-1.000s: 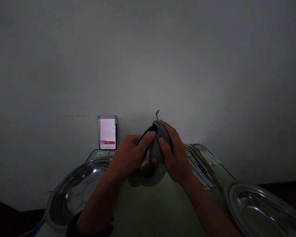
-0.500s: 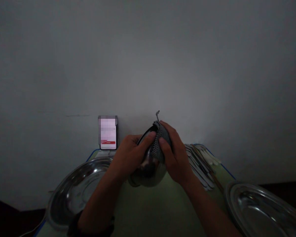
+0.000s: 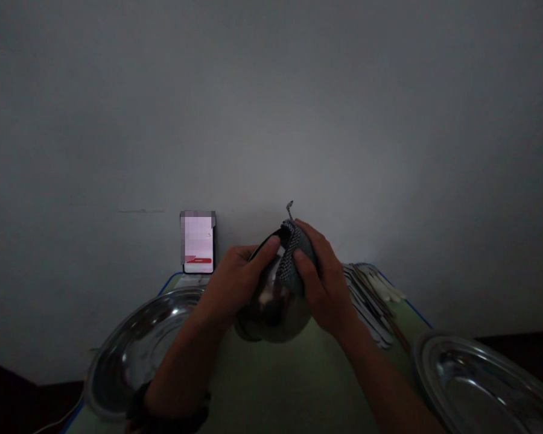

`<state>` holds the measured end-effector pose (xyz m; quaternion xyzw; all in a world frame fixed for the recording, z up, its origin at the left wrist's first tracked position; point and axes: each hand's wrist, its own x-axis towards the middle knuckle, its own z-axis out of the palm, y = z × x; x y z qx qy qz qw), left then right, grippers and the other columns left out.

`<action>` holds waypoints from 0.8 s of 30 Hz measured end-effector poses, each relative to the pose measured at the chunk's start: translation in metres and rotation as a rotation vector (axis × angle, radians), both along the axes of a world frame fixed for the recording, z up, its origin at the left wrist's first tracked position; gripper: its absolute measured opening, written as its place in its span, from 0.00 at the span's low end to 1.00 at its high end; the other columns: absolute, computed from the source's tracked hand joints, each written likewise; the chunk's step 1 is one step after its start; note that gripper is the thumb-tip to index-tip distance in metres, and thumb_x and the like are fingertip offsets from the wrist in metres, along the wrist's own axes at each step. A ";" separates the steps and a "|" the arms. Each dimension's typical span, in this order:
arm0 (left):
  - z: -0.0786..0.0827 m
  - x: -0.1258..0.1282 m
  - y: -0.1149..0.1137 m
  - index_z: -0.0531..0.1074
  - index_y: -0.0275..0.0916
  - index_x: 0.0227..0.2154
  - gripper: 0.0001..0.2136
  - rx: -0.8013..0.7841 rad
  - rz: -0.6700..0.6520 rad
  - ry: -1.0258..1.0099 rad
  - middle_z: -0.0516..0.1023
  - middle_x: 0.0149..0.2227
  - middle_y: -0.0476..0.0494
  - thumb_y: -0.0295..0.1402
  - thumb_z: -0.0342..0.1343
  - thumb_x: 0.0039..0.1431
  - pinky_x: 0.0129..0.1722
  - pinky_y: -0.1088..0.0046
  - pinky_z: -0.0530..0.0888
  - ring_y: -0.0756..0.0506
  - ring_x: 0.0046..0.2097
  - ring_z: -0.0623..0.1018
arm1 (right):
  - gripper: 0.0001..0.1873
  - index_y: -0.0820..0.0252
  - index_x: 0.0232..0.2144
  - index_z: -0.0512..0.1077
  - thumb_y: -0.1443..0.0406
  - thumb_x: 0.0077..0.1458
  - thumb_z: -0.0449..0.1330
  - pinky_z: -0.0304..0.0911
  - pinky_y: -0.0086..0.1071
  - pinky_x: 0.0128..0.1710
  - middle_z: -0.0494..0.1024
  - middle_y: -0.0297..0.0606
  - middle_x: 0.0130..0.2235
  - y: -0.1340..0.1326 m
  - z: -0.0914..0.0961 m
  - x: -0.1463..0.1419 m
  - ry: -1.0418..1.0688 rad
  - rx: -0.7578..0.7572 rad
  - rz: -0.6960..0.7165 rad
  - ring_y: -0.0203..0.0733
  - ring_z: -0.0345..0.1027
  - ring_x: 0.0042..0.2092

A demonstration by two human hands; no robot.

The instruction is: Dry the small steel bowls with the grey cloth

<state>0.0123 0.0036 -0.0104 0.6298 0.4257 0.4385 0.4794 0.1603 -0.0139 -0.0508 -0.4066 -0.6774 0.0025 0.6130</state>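
Observation:
A shiny metal bowl is held tilted on its side above the middle of the table. My left hand grips its left side, with the thumb lying on the metal near the rim and the other fingers hidden behind. Pressed against the bowl's right side is a grey checked cloth, with a small loop sticking up from its top. My right hand is closed over this cloth, its thumb and fingers bent around it.
A large metal basin stands on the left of the green table, another metal basin at the right front. Several pieces of cutlery lie behind the right forearm. A lit phone leans against the wall.
Both hands keep hold of the bowl and the cloth. My right hand has shifted slightly right, and my left thumb a little to the left.

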 end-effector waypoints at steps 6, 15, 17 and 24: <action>0.004 -0.001 0.009 0.72 0.38 0.19 0.19 -0.242 0.261 -0.522 0.73 0.16 0.50 0.49 0.61 0.51 0.18 0.77 0.69 0.50 0.18 0.72 | 0.22 0.54 0.56 0.66 0.55 0.63 0.50 0.59 0.48 0.61 0.72 0.41 0.57 0.010 0.002 0.020 0.176 -0.066 -0.003 0.46 0.63 0.60; -0.006 0.023 0.015 0.75 0.38 0.41 0.13 -0.289 0.534 -0.989 0.81 0.40 0.43 0.39 0.51 0.63 0.41 0.74 0.76 0.47 0.40 0.80 | 0.27 0.62 0.65 0.52 0.61 0.65 0.44 0.45 0.54 0.66 0.54 0.48 0.67 0.007 -0.024 -0.028 -0.097 0.075 -0.277 0.48 0.41 0.70; -0.010 0.029 0.010 0.77 0.37 0.33 0.14 -0.219 0.531 -0.847 0.80 0.34 0.45 0.42 0.52 0.62 0.36 0.76 0.75 0.49 0.34 0.78 | 0.27 0.63 0.63 0.54 0.63 0.65 0.46 0.43 0.54 0.67 0.59 0.47 0.65 0.001 -0.022 -0.036 -0.241 0.130 -0.338 0.48 0.43 0.69; -0.005 0.032 -0.013 0.70 0.40 0.17 0.22 0.087 0.276 -0.169 0.68 0.17 0.51 0.47 0.49 0.61 0.24 0.75 0.65 0.49 0.23 0.67 | 0.25 0.64 0.62 0.58 0.65 0.65 0.45 0.49 0.51 0.66 0.60 0.46 0.66 -0.008 0.000 -0.015 -0.231 0.123 -0.204 0.44 0.47 0.68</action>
